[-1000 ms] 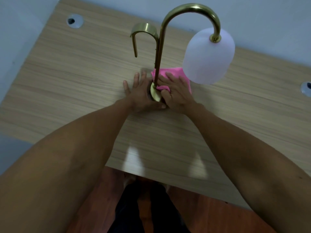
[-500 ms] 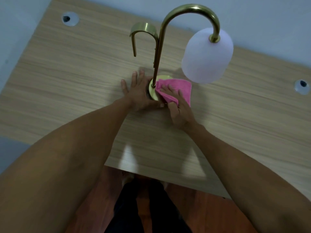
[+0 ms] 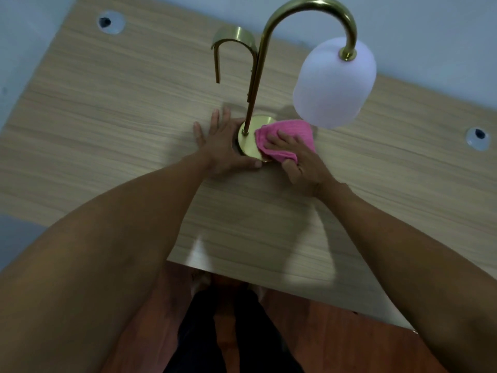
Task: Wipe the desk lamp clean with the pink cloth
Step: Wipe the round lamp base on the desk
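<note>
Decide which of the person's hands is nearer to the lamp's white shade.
Right. The right hand presses the pink cloth on the brass base, almost under the white shade. The left hand lies flat on the base's far side.

Office or study, wooden desk [image 3: 134, 109], cable grommets [image 3: 110, 22]

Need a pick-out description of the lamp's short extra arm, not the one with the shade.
Start at the light wooden desk, then find the round brass lamp base near its middle, between the left hand and the pink cloth under the right hand. From its thin brass stem, the short flat brass hook curls left; unlike the taller curved arm with the frosted white shade, it ends bare.
</note>
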{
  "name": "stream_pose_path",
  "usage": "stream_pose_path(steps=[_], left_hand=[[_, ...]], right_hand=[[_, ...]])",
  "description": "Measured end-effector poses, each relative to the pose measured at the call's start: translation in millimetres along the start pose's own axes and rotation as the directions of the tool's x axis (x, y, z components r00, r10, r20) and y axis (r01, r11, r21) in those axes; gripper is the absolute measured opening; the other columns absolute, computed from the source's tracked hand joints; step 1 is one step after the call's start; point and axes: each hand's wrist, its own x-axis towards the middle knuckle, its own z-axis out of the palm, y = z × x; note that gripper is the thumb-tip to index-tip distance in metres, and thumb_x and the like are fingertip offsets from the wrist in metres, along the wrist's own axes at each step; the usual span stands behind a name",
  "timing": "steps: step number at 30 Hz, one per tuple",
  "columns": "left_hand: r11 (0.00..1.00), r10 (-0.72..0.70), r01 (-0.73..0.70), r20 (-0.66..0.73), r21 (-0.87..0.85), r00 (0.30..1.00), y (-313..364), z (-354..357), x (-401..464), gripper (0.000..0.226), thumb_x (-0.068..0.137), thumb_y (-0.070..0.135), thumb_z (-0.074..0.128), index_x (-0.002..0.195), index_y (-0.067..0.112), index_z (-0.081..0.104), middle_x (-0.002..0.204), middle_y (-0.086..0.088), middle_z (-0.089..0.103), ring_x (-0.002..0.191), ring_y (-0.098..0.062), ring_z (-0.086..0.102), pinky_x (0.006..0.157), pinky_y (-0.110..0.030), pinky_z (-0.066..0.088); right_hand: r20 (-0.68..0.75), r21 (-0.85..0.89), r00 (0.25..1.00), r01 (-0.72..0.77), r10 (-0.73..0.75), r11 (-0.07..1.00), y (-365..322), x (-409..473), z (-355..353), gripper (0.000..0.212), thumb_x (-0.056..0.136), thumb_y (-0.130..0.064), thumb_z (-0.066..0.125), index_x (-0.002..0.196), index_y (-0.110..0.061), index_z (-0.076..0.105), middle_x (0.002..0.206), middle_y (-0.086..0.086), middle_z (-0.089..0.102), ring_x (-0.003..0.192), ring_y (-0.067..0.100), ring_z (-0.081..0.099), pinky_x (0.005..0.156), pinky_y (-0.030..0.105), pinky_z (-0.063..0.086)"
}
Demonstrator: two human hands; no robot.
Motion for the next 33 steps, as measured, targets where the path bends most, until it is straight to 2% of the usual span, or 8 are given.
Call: stream_pose_path(steps=[3, 8, 11, 17, 21, 24, 29, 33], left_hand=[[1.0, -0.015, 0.015, 0.005, -0.004, 1.0, -1.2, 0.7, 0.8, 0.127, 0.044, 0.091, 0.065, 0.15, 0.044, 0.014, 0.168, 0.003, -0.01, 0.153, -0.023, -0.022, 0.112, -0.063, -0.023], [1.0, 0.0, 0.0, 0.003, -0.01, 1.0, 0.0, -0.2, -0.3, 0.125, 0.045, 0.091, 0.065, 0.15, 0.044, 0.016, 0.169, 0.002, -0.011, 0.153, -0.024, -0.021, 0.112, -0.063, -0.022], [1.0, -0.006, 0.006, 0.007, -0.005, 1.0, 3.4, -2.7, -1.3, 0.126, 0.045, 0.094, 0.063, 0.151, 0.043, 0.018, 0.169, 0.001, -0.009, 0.154, -0.025, -0.019, 0.113, -0.064, -0.019], [1.0, -0.014, 0.013, -0.023, -0.018, 1.0, 5.9, -2.9, -1.4, 0.125, 0.041, 0.095, 0.06, 0.149, 0.045, 0.021, 0.169, -0.002, -0.003, 0.155, -0.027, -0.013, 0.112, -0.066, -0.017], [1.0, -0.005, 0.004, -0.051, -0.023, 0.999, 1.1, 1.2, 1.0, 0.122, 0.038, 0.095, 0.064, 0.144, 0.049, 0.024, 0.169, -0.002, 0.0, 0.155, -0.027, -0.013, 0.111, -0.066, -0.019], [1.0, -0.002, 0.0, -0.054, -0.028, 0.999, -0.9, 2.9, 1.6, 0.121, 0.039, 0.096, 0.062, 0.143, 0.051, 0.021, 0.169, -0.002, -0.001, 0.155, -0.027, -0.013, 0.111, -0.067, -0.019], [1.0, -0.012, 0.012, -0.027, 0.007, 1.0, 4.4, -2.6, -2.1, 0.124, 0.043, 0.092, 0.066, 0.148, 0.047, 0.018, 0.169, -0.002, -0.003, 0.155, -0.027, -0.014, 0.111, -0.066, -0.019], [1.0, -0.006, 0.005, -0.008, -0.023, 1.0, 8.9, -7.4, -7.3, 0.123, 0.048, 0.086, 0.071, 0.151, 0.044, 0.018, 0.169, -0.003, -0.005, 0.155, -0.027, -0.016, 0.112, -0.065, -0.019]], right_hand=[[-0.058, 0.014, 0.995, -0.081, 0.082, 0.997, -1.2, 20.1, 2.3, 0.062, 0.1, -0.029, 0.027, 0.162, -0.022, 0.026, 0.172, 0.004, 0.018, 0.161, 0.019, 0.004, 0.129, 0.039, -0.005], [-0.092, -0.128, 0.993, -0.086, 0.074, 0.988, -4.0, 2.6, 27.2, 0.073, 0.095, -0.033, 0.027, 0.165, -0.02, 0.009, 0.175, 0.005, 0.003, 0.162, 0.023, -0.004, 0.13, 0.047, -0.008], [-0.093, -0.135, 0.994, -0.077, 0.064, 0.988, -15.1, -13.9, 45.8, 0.074, 0.094, -0.032, 0.029, 0.165, -0.019, 0.011, 0.174, 0.005, 0.005, 0.162, 0.024, -0.002, 0.13, 0.052, -0.005], [0.02, -0.258, 0.996, 0.092, -0.09, 0.962, -5.7, 12.7, 23.7, 0.075, 0.092, -0.045, 0.018, 0.162, -0.02, 0.027, 0.171, 0.005, 0.021, 0.161, 0.024, 0.011, 0.128, 0.057, -0.008], [-0.063, -0.228, 0.996, -0.068, 0.055, 0.971, -1.3, 25.0, 20.2, 0.077, 0.091, -0.046, 0.013, 0.165, -0.021, 0.016, 0.174, 0.002, 0.011, 0.161, 0.023, 0.0, 0.129, 0.057, -0.007], [-0.04, -0.213, 0.996, -0.082, 0.075, 0.974, -12.1, 37.0, 22.9, 0.08, 0.091, -0.049, 0.01, 0.165, -0.02, 0.008, 0.174, 0.004, 0.004, 0.161, 0.025, -0.007, 0.129, 0.055, -0.009], [-0.038, -0.225, 0.999, -0.029, 0.021, 0.974, -3.5, -0.9, 24.1, 0.072, 0.096, -0.04, 0.021, 0.165, -0.022, 0.01, 0.174, 0.001, 0.004, 0.161, 0.02, -0.004, 0.127, 0.052, -0.015], [-0.054, -0.131, 0.99, -0.136, 0.13, 0.982, -9.8, 17.9, 17.2, 0.07, 0.097, -0.036, 0.022, 0.165, -0.024, 0.012, 0.174, 0.0, 0.005, 0.161, 0.019, -0.007, 0.126, 0.048, -0.02]])
